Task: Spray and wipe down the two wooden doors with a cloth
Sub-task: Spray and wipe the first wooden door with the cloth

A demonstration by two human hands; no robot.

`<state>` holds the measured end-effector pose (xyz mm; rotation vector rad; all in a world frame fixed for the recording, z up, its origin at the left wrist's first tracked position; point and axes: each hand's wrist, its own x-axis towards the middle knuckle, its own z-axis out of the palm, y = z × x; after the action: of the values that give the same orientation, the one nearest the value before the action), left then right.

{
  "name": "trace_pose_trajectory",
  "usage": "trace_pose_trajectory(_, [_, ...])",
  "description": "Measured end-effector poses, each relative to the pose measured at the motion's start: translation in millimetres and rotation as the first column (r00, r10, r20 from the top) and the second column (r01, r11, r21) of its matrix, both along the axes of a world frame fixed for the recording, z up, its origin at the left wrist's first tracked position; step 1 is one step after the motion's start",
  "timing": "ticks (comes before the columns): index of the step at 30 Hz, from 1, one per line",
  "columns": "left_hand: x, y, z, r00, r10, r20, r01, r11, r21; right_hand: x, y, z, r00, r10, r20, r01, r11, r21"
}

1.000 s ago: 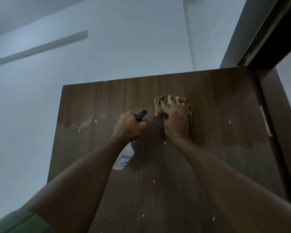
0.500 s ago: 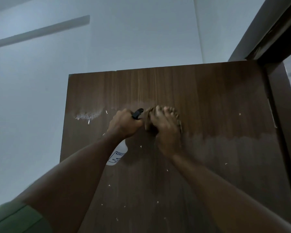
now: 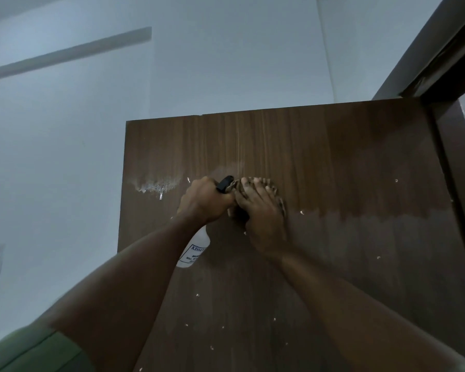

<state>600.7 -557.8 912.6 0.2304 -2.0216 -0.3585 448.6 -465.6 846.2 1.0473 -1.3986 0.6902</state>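
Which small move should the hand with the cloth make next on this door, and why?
Probably slide the cloth left. The right hand presses it flat on the door, and white wet streaks remain unwiped near the left edge. The left hand, gripping the spray bottle, stands between and may need to drop.

Bare forearms; short green sleeve [image 3: 38, 353] on the left upper arm

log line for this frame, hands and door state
left hand grips spray bottle | right hand presses cloth on wooden door | spray streak unwiped at left
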Motion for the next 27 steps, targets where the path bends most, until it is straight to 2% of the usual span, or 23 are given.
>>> trace_pose_trajectory(2, [10, -3, 1, 0.999, 0.026, 0.022, -0.026, 1.000, -0.014, 3, 1, 41, 1.000, 0.002, 0.014, -0.002, 0.999, -0.035])
trace_pose_trajectory(6, [25, -17, -1, 0.990, 0.115, 0.085, -0.109, 0.991, -0.072, 16, -7, 104, 0.983, -0.014, 0.181, 0.031, 0.995, -0.092])
trace_pose_trajectory(12, [34, -34, -12, 0.978, 0.203, 0.052, -0.202, 0.979, -0.023, 20, -21, 104, 0.973, 0.000, 0.230, 0.026, 0.994, -0.110])
trace_pose_trajectory(15, [38, -39, -11, 0.985, 0.169, 0.027, -0.169, 0.986, -0.007, 25, -27, 91, 0.975, -0.023, 0.222, 0.041, 0.996, -0.078])
trace_pose_trajectory(17, [40, -42, -12, 0.990, 0.138, 0.013, -0.138, 0.990, -0.001, 27, -33, 58, 0.993, -0.032, 0.115, 0.038, 0.998, -0.053])
trace_pose_trajectory(20, [45, -47, -14, 0.992, 0.127, -0.022, -0.126, 0.992, 0.025, 22, -41, 2, 0.990, -0.071, -0.125, 0.086, 0.989, 0.121])
trace_pose_trajectory(23, [50, -56, -12, 0.997, 0.074, -0.011, -0.074, 0.997, 0.022, 14, -36, 24, 0.954, -0.088, -0.287, 0.152, 0.966, 0.211])
trace_pose_trajectory(25, [56, -62, -9, 0.998, 0.068, -0.010, -0.068, 0.998, -0.004, 24, -32, 62, 0.975, -0.118, -0.190, 0.148, 0.977, 0.151])
trace_pose_trajectory(27, [60, -71, -8, 0.998, 0.067, -0.017, -0.067, 0.997, -0.030, 42, -40, 84, 0.992, -0.121, 0.031, 0.119, 0.989, 0.084])
